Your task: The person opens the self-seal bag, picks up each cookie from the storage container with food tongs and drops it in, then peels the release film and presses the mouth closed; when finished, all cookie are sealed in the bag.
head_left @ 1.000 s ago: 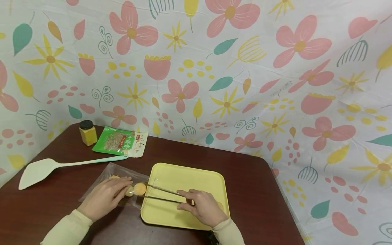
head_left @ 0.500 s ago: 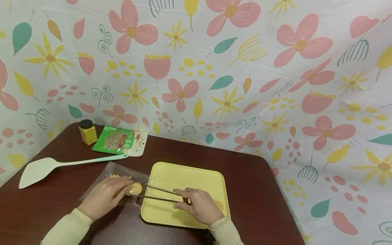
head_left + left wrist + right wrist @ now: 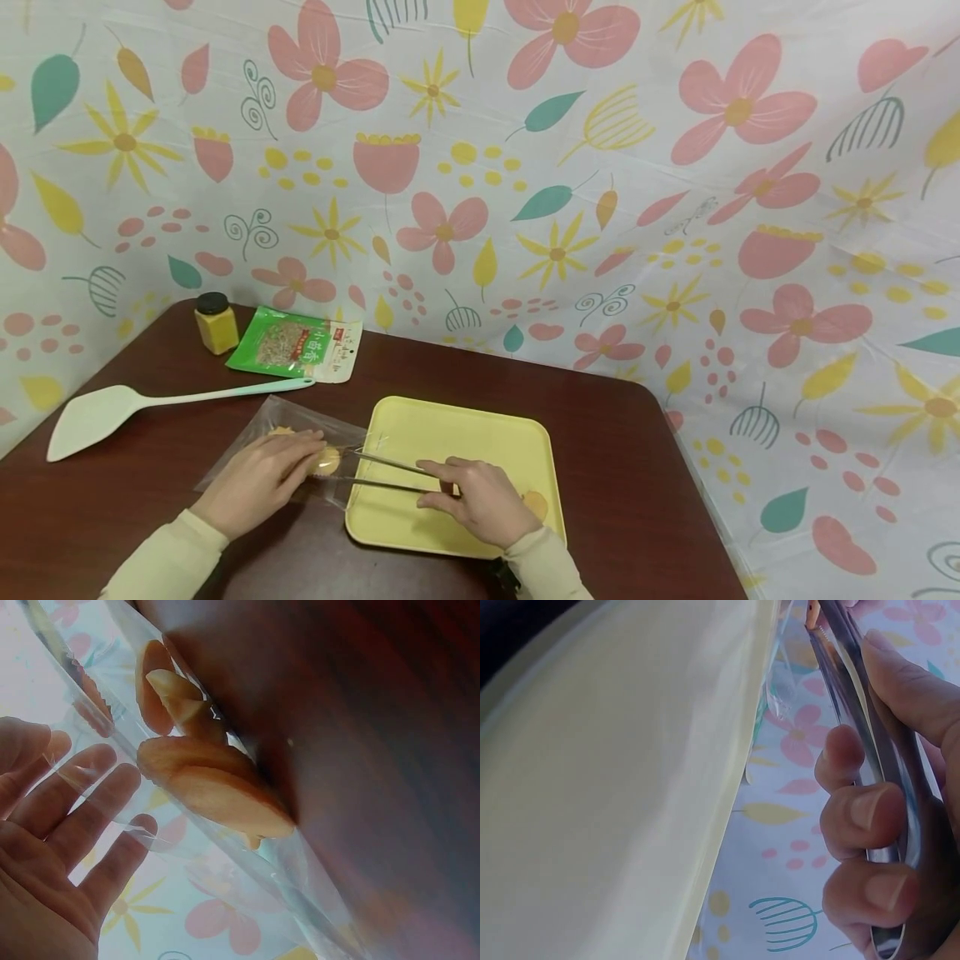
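My left hand (image 3: pixel 258 483) is over the clear plastic bag (image 3: pixel 272 410), pinching its film (image 3: pixel 135 825) between thumb and index finger, with the other fingers spread. Several golden cookies (image 3: pixel 217 791) lie inside the bag. The right hand (image 3: pixel 483 500) grips the metal tongs (image 3: pixel 393 487), fingers curled round them in the right wrist view (image 3: pixel 870 832). Their tips reach into the bag's right end, beside a round cookie (image 3: pixel 327 461); whether they touch it is unclear. Under the right hand is the yellow tray (image 3: pixel 457 425), bearing another cookie (image 3: pixel 535 503).
A pale spatula (image 3: pixel 97 421) lies at the left. Behind it stand a yellow jar with a black lid (image 3: pixel 217 323) and, flat beside it, a green packet (image 3: pixel 288 343). A patterned cloth (image 3: pixel 480 192) hangs behind the dark table (image 3: pixel 600 433).
The right hand and tongs have moved left. The round cookie has shifted left, further into the bag and closer to the left hand, which stays in place.
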The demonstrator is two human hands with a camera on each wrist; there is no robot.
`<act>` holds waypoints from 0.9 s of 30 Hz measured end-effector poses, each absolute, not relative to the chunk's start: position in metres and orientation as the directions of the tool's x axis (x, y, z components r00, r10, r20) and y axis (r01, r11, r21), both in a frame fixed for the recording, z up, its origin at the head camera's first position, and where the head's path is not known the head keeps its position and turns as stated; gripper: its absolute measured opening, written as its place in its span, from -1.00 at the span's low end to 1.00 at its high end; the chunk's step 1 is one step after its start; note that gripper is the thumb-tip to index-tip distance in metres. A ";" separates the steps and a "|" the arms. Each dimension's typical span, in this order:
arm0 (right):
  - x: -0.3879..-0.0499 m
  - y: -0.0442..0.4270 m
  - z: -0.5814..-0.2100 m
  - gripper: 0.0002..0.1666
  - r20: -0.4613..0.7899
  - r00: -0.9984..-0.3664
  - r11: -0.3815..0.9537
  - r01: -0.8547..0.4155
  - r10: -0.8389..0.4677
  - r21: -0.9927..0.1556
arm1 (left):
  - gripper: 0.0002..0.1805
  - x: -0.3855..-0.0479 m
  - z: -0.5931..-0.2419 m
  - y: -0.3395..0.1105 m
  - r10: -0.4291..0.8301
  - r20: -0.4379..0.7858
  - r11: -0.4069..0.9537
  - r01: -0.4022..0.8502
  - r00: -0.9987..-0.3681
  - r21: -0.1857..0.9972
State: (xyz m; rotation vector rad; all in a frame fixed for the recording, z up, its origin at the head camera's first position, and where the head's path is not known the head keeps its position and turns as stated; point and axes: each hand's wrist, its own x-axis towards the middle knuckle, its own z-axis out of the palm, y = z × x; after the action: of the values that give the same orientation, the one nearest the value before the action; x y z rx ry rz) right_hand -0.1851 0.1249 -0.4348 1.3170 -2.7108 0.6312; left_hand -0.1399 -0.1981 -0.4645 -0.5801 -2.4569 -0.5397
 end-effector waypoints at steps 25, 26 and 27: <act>-0.188 0.114 -0.434 -0.39 0.218 -0.618 0.539 -0.775 -0.755 -0.331 | -0.69 -0.138 -0.464 -0.198 0.288 0.584 0.824 0.507 -0.759 0.252; -0.188 0.113 -0.435 -0.39 0.217 -0.617 0.538 -0.775 -0.756 -0.331 | -0.69 -0.138 -0.463 -0.198 0.288 0.585 0.824 0.508 -0.758 0.252; -0.188 0.113 -0.435 -0.38 0.215 -0.617 0.538 -0.775 -0.757 -0.330 | -0.69 -0.138 -0.463 -0.198 0.288 0.585 0.824 0.507 -0.758 0.252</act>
State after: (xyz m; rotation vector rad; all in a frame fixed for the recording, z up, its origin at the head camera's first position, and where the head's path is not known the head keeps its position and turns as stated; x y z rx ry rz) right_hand -0.1881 0.1126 -0.4346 1.3531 -2.7143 0.6188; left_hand -0.1380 -0.1976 -0.4633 -0.5844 -2.4656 -0.5442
